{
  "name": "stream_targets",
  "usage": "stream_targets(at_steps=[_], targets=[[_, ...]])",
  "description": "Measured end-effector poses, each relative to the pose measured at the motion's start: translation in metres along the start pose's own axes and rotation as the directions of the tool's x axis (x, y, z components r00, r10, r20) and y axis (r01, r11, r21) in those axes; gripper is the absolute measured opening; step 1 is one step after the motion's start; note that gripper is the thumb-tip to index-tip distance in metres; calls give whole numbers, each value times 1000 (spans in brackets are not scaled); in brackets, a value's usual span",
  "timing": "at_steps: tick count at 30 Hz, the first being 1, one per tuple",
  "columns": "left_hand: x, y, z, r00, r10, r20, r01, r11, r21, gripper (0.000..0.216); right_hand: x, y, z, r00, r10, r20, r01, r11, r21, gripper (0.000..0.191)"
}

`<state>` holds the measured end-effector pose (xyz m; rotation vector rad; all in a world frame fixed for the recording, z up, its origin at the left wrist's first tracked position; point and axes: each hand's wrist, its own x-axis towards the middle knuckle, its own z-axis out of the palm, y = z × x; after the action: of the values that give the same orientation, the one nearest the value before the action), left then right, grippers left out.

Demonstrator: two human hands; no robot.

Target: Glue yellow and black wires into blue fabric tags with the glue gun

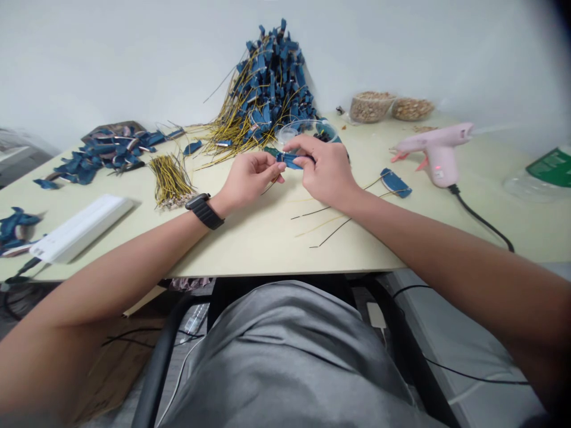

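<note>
Above the middle of the table, my right hand (328, 169) pinches a small blue fabric piece (291, 161) between thumb and fingers. My left hand (253, 173) is closed at the left end of that piece, thumb against fingertips; a thin dark wire (269, 188) sticks out below them. The exact grip is partly hidden by the fingers. To the right of my right forearm lies another blue piece (396, 182) with yellow and black wires that run under the forearm. A bundle of yellow and black wires (170, 180) lies left of my left hand.
A tall heap of wired blue pieces (272, 83) leans at the wall. Loose blue pieces (102, 151) and a white power bank-like box (82, 229) are left. A pink glue gun (439, 151) with a cord, two tubs (372, 107) and a clear plastic container (542, 175) are right.
</note>
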<state>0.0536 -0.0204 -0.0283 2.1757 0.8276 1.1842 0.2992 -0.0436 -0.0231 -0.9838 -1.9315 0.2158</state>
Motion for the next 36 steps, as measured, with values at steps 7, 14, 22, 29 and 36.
stream_targets(at_steps=[7, 14, 22, 29, 36], targets=[[1, 1, 4, 999, -25, 28, 26, 999, -46, 92, -1, 2, 3, 999, -8, -35, 7, 1000, -20, 39], [0, -3, 2, 996, -37, 78, 44, 995, -85, 90, -3, 2, 0, 999, -34, 7, 33, 998, 53, 37], [-2, -14, 3, 997, 10, -70, -12, 999, -37, 75, -4, 6, 1, 994, -111, 15, 110, 993, 49, 42], [4, -32, 4, 990, 119, -72, -132, 970, -203, 69, 0, 9, 14, 997, 72, -3, -68, 946, 316, 37], [3, -32, -1, 991, 129, -34, -133, 969, -208, 63, 8, 5, 13, 938, 297, 181, -347, 772, 532, 38]])
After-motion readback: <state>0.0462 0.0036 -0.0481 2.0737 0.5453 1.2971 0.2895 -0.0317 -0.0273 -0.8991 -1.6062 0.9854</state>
